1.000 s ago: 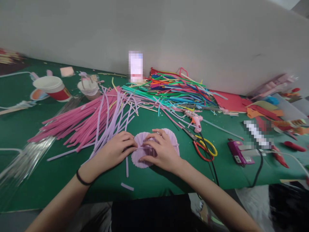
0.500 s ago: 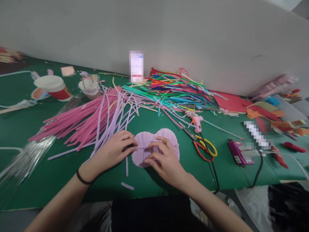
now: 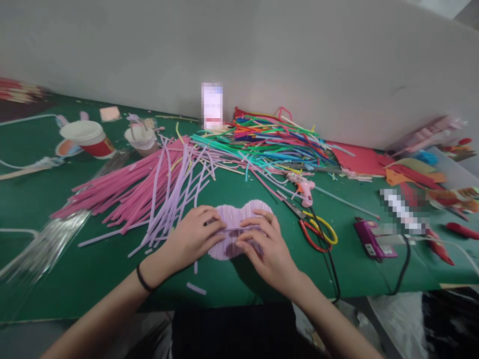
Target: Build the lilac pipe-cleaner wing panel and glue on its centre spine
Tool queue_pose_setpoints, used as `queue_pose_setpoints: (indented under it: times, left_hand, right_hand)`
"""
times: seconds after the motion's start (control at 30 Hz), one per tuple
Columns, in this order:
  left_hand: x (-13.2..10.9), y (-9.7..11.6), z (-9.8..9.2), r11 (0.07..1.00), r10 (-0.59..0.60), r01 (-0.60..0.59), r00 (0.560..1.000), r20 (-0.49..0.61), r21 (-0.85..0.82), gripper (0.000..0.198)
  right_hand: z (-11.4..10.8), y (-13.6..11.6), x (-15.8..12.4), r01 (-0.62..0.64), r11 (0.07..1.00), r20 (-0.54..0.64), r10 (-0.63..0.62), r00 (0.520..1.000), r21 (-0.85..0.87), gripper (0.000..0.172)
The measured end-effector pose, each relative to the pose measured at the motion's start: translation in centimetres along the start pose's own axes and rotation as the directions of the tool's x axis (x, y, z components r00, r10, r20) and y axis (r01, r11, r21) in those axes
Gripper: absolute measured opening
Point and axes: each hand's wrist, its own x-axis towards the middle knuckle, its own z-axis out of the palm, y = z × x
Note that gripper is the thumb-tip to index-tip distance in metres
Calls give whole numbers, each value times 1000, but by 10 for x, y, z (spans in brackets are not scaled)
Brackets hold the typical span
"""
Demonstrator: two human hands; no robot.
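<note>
In the head view, a lilac two-lobed piece [image 3: 234, 219] of pipe cleaners lies low over the table in front of me, with a thin lilac strip running across its middle. My left hand [image 3: 198, 232] grips the left side of this piece, thumb and fingers closing on the strip. On the right lobe, my right hand [image 3: 264, 242] has its curled fingers and thumb at the strip and lower edge. Both hands hide parts of the lobes. Loose lilac pipe cleaners [image 3: 174, 199] lie just left of my left hand, and a short cut piece [image 3: 196, 288] sits nearer me.
Scissors [image 3: 318, 229] and a pink glue gun [image 3: 304, 188] lie to the right, beside a purple power block [image 3: 372, 239] with cords. Behind are pink pipe cleaners [image 3: 123, 184], a multicoloured heap [image 3: 277, 137] and a blurred phone [image 3: 212, 105]. Cups [image 3: 90, 139] stand at left.
My left hand has shifted right along the lilac piece and covers more of its left lobe. The right hand has moved slightly right, its fingers closer to the strip.
</note>
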Motion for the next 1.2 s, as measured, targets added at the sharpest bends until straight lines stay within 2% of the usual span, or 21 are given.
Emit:
queue_pose_setpoints:
  times: [0.2, 0.37, 0.6, 0.77, 0.87, 1.03, 1.2]
  left_hand:
    - [8, 10, 6, 996, -17, 16, 1000, 6, 91, 19]
    - [8, 11, 9, 989, 20, -19, 1000, -2, 150, 19]
    - [7, 10, 9, 987, -8, 17, 999, -54, 158, 14]
    - [12, 16, 4, 981, 2, 0, 1000, -13, 195, 15]
    - [17, 18, 1, 985, -5, 1, 1000, 23, 175, 15]
    - [17, 14, -1, 990, -3, -6, 998, 64, 141, 16]
    - [18, 14, -5, 988, 24, -38, 996, 91, 151, 16]
  right_hand:
    - [-10, -2, -5, -32, 999, -79, 34, 996, 33, 3]
    - [-19, -2, -8, -28, 999, -124, 33, 992, 42, 4]
    - [-30, 14, -17, -81, 996, -223, 85, 971, 27, 4]
    - [-33, 28, -27, -134, 991, -279, 137, 951, 31, 3]
    - [-30, 34, -32, -211, 974, -275, 227, 934, 87, 2]
    - [-19, 40, -42, -336, 900, -190, 394, 899, 276, 6]
    - [-14, 42, -48, -362, 865, -148, 432, 890, 348, 5]
